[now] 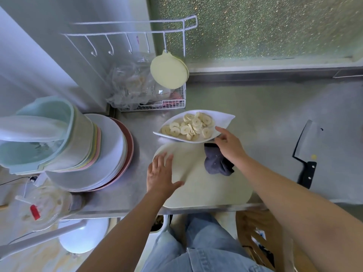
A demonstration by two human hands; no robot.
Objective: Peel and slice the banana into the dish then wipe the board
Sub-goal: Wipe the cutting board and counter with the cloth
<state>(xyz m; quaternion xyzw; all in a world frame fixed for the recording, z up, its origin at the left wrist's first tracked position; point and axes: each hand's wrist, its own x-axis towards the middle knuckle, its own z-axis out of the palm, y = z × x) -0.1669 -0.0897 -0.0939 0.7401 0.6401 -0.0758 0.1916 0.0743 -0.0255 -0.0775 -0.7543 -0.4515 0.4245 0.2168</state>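
The left hand point(161, 173) lies flat on the left side of the white board point(206, 189). Its fingers are spread wide and hold nothing. The right hand point(228, 146) is over the far edge of the board, fingers loose, with one finger pointing at the rim of the dish point(222, 116). A dark cloth point(215, 163) lies bunched on the board under that wrist. The dish sits just behind the board, full of banana slices point(192, 125). A big knife point(306, 150) lies far off to the right.
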